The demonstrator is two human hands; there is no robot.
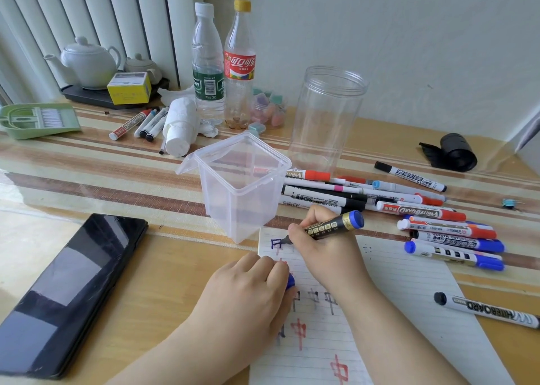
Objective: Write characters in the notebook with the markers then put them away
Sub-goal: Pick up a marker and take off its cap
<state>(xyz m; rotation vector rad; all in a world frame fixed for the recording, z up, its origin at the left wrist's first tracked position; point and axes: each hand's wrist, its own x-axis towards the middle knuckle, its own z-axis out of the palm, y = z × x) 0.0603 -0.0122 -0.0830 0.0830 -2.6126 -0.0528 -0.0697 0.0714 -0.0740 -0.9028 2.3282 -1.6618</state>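
Clearly mid-writing, the right hand (318, 238) grips a blue marker (333, 225), tip on the notebook (409, 282) by a blue character, while the left hand (251, 285) clutches its cap (290, 281); next, finishing strokes, then recapping.

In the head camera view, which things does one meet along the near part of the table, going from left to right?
Black phone → left hand → right hand holding the blue marker → black-capped whiteboard marker.
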